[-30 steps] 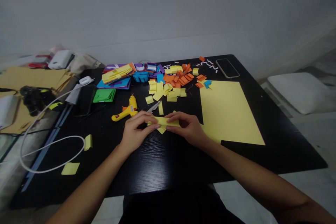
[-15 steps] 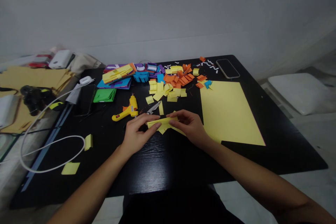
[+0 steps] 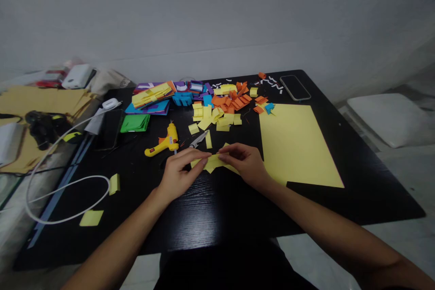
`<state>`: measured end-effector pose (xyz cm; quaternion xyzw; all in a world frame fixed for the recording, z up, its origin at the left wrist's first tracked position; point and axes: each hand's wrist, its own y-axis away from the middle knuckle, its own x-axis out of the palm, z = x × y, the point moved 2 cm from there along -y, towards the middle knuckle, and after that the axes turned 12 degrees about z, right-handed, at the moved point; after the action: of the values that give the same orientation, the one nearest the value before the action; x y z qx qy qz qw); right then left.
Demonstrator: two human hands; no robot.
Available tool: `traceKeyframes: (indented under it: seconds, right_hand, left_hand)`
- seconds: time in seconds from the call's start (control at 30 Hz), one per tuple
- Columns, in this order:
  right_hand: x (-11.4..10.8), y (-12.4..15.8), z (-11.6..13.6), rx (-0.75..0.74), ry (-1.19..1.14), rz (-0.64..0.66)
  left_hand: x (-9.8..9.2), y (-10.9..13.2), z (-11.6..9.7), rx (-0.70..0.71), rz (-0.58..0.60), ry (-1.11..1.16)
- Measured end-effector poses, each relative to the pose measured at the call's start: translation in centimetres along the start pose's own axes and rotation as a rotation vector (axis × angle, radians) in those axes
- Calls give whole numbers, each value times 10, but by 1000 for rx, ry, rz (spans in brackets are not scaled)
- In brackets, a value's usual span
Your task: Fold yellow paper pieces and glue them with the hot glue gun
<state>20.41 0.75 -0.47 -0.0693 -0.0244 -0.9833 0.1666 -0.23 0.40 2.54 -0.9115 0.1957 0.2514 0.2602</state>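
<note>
Grey wall [image 3: 217,13] rises behind your black worktop [image 3: 370,199], and a white seat [image 3: 390,118] stands off to its right. Near the middle of the worktop, in front of you, a yellow paper strip [image 3: 214,161] lies between your two hands. Your left hand [image 3: 177,176] pinches its left part between thumb and fingers, while your right hand [image 3: 250,166] grips the right part the same way. More yellow paper shows just beneath and beside it, partly hidden by your fingers.

Just beyond your left hand, scissors [image 3: 199,139] point away from you, their handles mostly covered. A yellow glue gun [image 3: 165,142] lies to their left. Farther back you have loose yellow pieces [image 3: 222,121], with orange pieces [image 3: 234,100] behind them and blue pieces [image 3: 182,99] to the left. Green folded paper [image 3: 135,123] sits near a yellow bundle [image 3: 152,95], which rests on a stack of blue and purple paper.

To your right, a large yellow sheet [image 3: 301,145] lies flat, with a phone [image 3: 295,88] beyond it. At your far left, a white cable [image 3: 50,223] loops beside two small yellow pieces [image 3: 91,218].
</note>
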Motion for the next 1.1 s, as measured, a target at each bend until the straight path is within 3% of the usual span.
traceKeyframes:
  seconds: [0.23,0.5,0.87,1.1]
  right_hand:
    - [3,1,2,-14,-34,28]
    - [3,-1,-4,128,-234,54]
    - [3,1,2,42,-97,10]
    - [3,4,5,-56,76,2]
  left_hand:
    - [2,-1,-4,37,-6,8]
    - [1,-1,-7,29,-62,-48]
    - [2,2,-6,-69,-39,-61]
    - [2,3,-6,-60,-24,-63]
